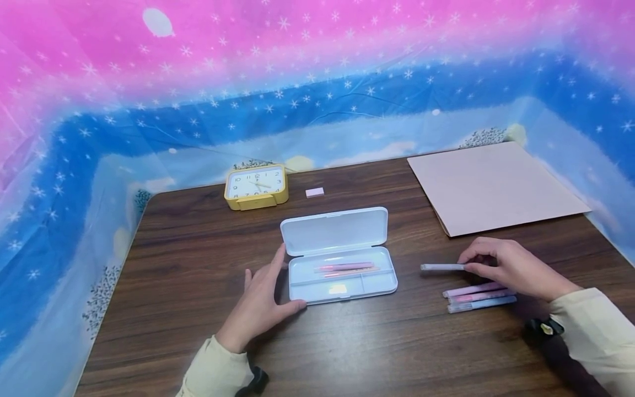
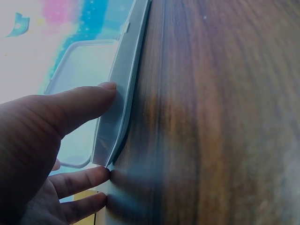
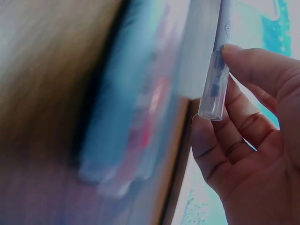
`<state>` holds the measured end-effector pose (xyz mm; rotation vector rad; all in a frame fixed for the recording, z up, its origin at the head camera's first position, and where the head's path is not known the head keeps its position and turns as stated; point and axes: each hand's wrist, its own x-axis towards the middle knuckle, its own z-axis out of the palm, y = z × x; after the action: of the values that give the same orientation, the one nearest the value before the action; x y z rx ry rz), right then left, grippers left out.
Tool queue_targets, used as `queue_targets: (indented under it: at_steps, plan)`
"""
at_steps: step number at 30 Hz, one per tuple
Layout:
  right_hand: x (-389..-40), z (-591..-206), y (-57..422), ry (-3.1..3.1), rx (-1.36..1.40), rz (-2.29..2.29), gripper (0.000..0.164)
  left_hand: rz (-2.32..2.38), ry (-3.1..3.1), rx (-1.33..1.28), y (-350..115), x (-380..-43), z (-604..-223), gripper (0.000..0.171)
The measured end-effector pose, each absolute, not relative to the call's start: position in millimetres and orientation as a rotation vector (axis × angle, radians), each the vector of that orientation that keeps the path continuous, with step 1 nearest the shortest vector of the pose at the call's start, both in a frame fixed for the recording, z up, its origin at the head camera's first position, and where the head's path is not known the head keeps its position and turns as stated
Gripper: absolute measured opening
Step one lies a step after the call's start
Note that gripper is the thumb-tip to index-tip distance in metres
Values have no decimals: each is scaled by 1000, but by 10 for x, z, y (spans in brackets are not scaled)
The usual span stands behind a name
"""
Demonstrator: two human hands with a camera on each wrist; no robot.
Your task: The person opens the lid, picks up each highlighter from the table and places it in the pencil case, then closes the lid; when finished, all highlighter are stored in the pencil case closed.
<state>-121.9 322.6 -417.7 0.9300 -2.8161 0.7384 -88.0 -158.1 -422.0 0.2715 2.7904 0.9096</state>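
Observation:
In the head view an open white pencil case (image 1: pixel 393 286) lies on the table, its lid (image 1: pixel 333 230) tilted up at the back. Several slender pink pens (image 1: pixel 347 267) rest inside. My left hand (image 1: pixel 258 292) lies spread at the case's left end. Its thumb touches the front wall, also seen on the case (image 2: pixel 123 93) in the left wrist view. With thumb and fingers my right hand (image 1: pixel 511 264) pinches a pale lilac pen (image 1: pixel 439 267) with a clear cap (image 3: pixel 214 91). Below that hand lie a purple pen (image 1: pixel 471 289), a pink pen (image 1: pixel 476 297) and a blue pen (image 1: pixel 481 304).
A yellow alarm clock (image 1: pixel 256 187) stands at the back left of the wooden table (image 1: pixel 377 347). A small pink eraser (image 1: pixel 315 192) sits to its right. At the back right lies a flat pinkish board (image 1: pixel 496 187). A snowflake-patterned cloth (image 1: pixel 307 71) hangs behind.

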Motion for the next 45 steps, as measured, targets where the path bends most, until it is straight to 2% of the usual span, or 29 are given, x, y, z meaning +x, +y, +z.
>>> queue_targets:
  at_steps: [22,34,45]
  plan:
    - [-1440,-3905,2217,-2858,1067,920,17,913,2790,274,-1581,-885,-4227,117]
    - [-1528,-3949,1651,-2892,1120,977,12,900,2790,263,-1575,-878,-4229,117]
    - [-1539,-4020,1408,-2924,1150,925,11,906,2788,264,-1575,-881,-4211,117]
